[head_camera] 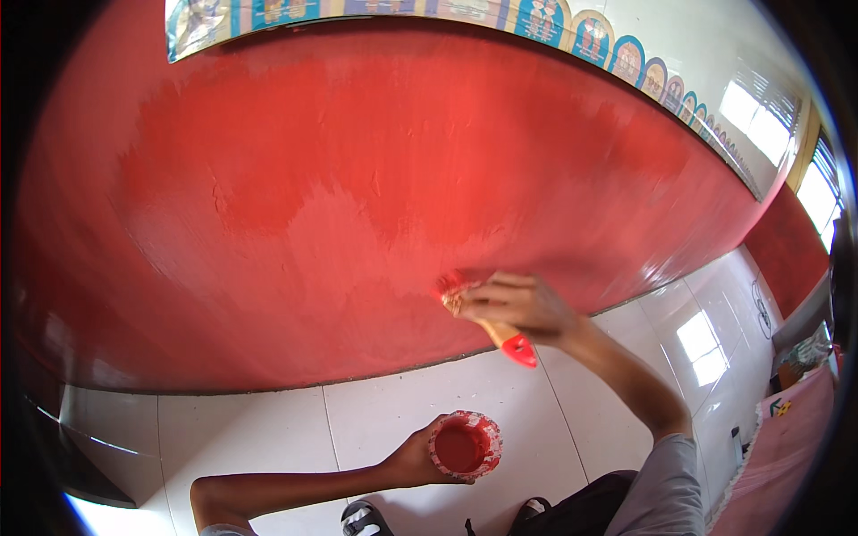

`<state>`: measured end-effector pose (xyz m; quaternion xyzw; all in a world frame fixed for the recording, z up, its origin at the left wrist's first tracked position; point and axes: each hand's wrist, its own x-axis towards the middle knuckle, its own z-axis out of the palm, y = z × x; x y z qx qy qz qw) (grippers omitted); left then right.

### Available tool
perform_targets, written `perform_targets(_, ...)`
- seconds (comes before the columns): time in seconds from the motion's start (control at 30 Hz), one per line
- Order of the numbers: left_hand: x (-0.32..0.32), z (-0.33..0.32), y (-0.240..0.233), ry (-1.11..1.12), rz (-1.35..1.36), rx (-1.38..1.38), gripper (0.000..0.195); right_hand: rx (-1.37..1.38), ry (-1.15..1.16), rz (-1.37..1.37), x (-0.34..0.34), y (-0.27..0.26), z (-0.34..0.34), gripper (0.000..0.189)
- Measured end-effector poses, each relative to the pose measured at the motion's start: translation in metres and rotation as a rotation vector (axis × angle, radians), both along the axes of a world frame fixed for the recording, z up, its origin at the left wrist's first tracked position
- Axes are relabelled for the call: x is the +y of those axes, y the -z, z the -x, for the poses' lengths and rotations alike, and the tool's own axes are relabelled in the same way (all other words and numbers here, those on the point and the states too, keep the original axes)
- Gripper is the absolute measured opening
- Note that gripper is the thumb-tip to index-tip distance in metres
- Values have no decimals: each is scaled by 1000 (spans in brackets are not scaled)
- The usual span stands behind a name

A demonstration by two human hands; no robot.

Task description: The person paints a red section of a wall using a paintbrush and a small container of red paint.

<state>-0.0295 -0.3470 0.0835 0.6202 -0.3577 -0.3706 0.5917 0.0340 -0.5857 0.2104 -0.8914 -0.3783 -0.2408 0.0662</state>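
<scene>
My right hand (pixel 519 307) grips a paintbrush (pixel 504 335) with a wooden handle and a red tip. Its red, paint-covered bristles are at the lower part of a red wall (pixel 402 167); the brush head is slightly blurred. Brighter red paint covers the wall's upper middle in uneven strokes, with paler red around it. Below, over the floor, my left hand (pixel 419 455) holds a paint-smeared cup (pixel 497 445) that has red paint in it.
White floor tiles (pixel 234 429) meet the wall's bottom edge. A strip of printed pictures (pixel 543 23) borders the wall's top. A pink cloth (pixel 771 455) lies at the right, near a cable (pixel 762 308). A dark curved object (pixel 94 476) stands at lower left.
</scene>
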Motion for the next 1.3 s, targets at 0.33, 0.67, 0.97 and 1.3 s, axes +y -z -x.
perform_targets(0.33,-1,2,-4,-11,43,10,82,-821,57,38,-30,-114,-20,31)
perform_targets(0.67,2,3,-3,-6,-42,5,82,-720,123,-26,-61,-133,-4,24)
perform_targets(0.97,0,7,-15,-58,-154,-10,85,-233,127,-91,-85,-10,27,29)
perform_targets(1.3,-5,5,-19,-35,-202,-68,83,-1029,136,-83,-108,-143,-9,27)
